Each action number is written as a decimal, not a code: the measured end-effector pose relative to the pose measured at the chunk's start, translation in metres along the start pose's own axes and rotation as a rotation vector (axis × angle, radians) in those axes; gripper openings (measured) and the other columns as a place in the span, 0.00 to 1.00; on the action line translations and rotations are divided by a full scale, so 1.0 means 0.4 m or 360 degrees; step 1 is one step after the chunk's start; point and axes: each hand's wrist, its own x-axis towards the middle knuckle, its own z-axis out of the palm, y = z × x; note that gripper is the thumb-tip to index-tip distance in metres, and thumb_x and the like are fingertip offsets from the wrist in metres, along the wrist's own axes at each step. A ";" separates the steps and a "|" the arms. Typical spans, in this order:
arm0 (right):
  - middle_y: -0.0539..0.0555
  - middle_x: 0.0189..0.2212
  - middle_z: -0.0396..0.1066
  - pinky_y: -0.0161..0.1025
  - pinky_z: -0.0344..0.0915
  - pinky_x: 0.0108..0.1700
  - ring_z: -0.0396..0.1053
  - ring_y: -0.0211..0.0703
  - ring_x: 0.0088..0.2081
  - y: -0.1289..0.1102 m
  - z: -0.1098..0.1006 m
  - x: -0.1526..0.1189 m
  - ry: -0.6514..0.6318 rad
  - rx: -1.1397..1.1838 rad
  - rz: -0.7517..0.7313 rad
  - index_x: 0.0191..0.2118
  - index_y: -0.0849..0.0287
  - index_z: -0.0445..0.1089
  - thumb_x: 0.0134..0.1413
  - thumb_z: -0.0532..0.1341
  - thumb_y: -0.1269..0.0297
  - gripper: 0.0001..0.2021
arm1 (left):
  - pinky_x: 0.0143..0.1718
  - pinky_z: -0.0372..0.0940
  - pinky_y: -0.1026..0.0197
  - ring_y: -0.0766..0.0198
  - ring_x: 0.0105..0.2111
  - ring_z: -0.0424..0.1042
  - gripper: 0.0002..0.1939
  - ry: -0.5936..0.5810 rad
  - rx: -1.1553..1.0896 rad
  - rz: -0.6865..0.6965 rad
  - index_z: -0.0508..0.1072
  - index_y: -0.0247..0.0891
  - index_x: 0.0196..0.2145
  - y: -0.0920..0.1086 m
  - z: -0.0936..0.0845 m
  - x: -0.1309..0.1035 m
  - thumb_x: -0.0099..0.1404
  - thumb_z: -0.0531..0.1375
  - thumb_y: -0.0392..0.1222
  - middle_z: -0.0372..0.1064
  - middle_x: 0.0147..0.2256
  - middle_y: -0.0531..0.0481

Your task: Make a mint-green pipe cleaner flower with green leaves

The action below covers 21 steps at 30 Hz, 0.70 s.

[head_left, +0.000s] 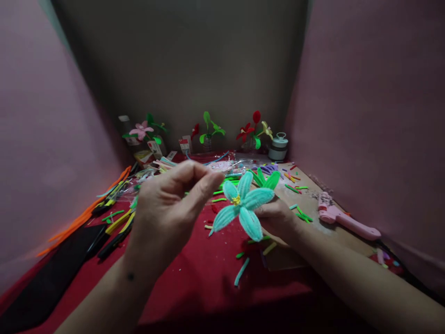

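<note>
A turquoise pipe-cleaner flower (256,198) with a yellow centre faces me above the table. My right hand (278,214) is behind it, mostly covered by the petals, closed on the flower from below. Green pipe-cleaner leaves (271,180) stick out behind the petals on the same side. To the left of the flower, my left hand (170,199) is raised with thumb and forefinger pinched together, apart from the petals. Whatever may be between those fingertips is too small to make out.
Cut pipe-cleaner pieces (241,271) litter the red tablecloth (181,287). Yellow-black pliers (116,227) and orange pipe cleaners (83,218) lie left. A pink glue gun (347,221) rests on cardboard at right. Finished flowers (207,127) and a lidded jar (278,147) stand along the back.
</note>
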 end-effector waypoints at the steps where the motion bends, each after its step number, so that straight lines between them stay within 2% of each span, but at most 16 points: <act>1: 0.49 0.21 0.67 0.37 0.61 0.30 0.62 0.36 0.23 -0.004 -0.003 0.000 0.0042 -0.0008 -0.0026 0.27 0.60 0.73 0.38 0.68 0.62 0.09 | 0.18 0.51 0.71 0.73 0.17 0.55 0.14 -0.0131 0.0027 -0.0070 0.70 0.36 0.17 -0.001 -0.003 -0.020 0.55 0.62 0.44 0.60 0.15 0.55; 2: 0.48 0.21 0.67 0.37 0.61 0.30 0.62 0.35 0.23 -0.006 -0.006 -0.001 0.0087 -0.0034 -0.0052 0.28 0.59 0.73 0.40 0.67 0.62 0.08 | 0.17 0.50 0.70 0.73 0.16 0.55 0.17 -0.0316 0.0033 -0.0154 0.68 0.36 0.15 -0.004 -0.002 -0.039 0.56 0.61 0.47 0.58 0.14 0.55; 4: 0.48 0.21 0.67 0.36 0.60 0.30 0.61 0.35 0.23 -0.007 -0.013 -0.003 0.0163 -0.0140 -0.0109 0.27 0.59 0.73 0.42 0.66 0.63 0.06 | 0.17 0.52 0.69 0.72 0.15 0.57 0.18 -0.0556 -0.0036 -0.0336 0.69 0.36 0.16 -0.016 0.008 -0.072 0.57 0.59 0.50 0.60 0.13 0.54; 7: 0.47 0.18 0.66 0.35 0.58 0.28 0.60 0.34 0.22 -0.006 -0.016 -0.007 0.0225 -0.0291 -0.0204 0.22 0.59 0.71 0.41 0.67 0.65 0.06 | 0.16 0.52 0.69 0.72 0.14 0.57 0.21 -0.0722 -0.0323 -0.0677 0.66 0.35 0.16 -0.045 0.037 -0.099 0.59 0.57 0.52 0.62 0.13 0.52; 11: 0.47 0.19 0.65 0.36 0.60 0.30 0.61 0.35 0.23 -0.009 0.001 -0.011 0.0220 -0.0167 -0.0122 0.21 0.59 0.70 0.39 0.67 0.62 0.08 | 0.14 0.48 0.71 0.75 0.11 0.54 0.17 -0.0716 -0.0797 -0.0957 0.67 0.35 0.21 -0.077 0.069 -0.109 0.60 0.58 0.50 0.62 0.12 0.54; 15: 0.46 0.17 0.62 0.35 0.60 0.27 0.57 0.33 0.21 -0.011 0.024 -0.009 0.0209 0.0097 -0.0073 0.20 0.59 0.68 0.34 0.69 0.63 0.10 | 0.14 0.48 0.72 0.76 0.11 0.52 0.18 -0.0573 -0.1152 -0.1015 0.64 0.33 0.18 -0.083 0.090 -0.119 0.60 0.59 0.46 0.58 0.10 0.56; 19: 0.48 0.17 0.64 0.34 0.61 0.26 0.59 0.34 0.21 -0.013 0.032 -0.012 0.0117 0.0336 0.0124 0.19 0.61 0.69 0.28 0.70 0.61 0.12 | 0.13 0.46 0.72 0.76 0.10 0.50 0.13 -0.0668 -0.1382 -0.1109 0.67 0.34 0.23 -0.091 0.113 -0.129 0.60 0.60 0.45 0.57 0.11 0.57; 21: 0.48 0.19 0.65 0.34 0.61 0.27 0.60 0.34 0.22 -0.016 0.033 -0.015 0.0118 0.0365 0.0137 0.20 0.61 0.69 0.26 0.71 0.61 0.13 | 0.13 0.46 0.72 0.76 0.10 0.51 0.13 -0.0685 -0.1428 -0.1108 0.67 0.34 0.24 -0.096 0.122 -0.132 0.60 0.59 0.46 0.56 0.11 0.58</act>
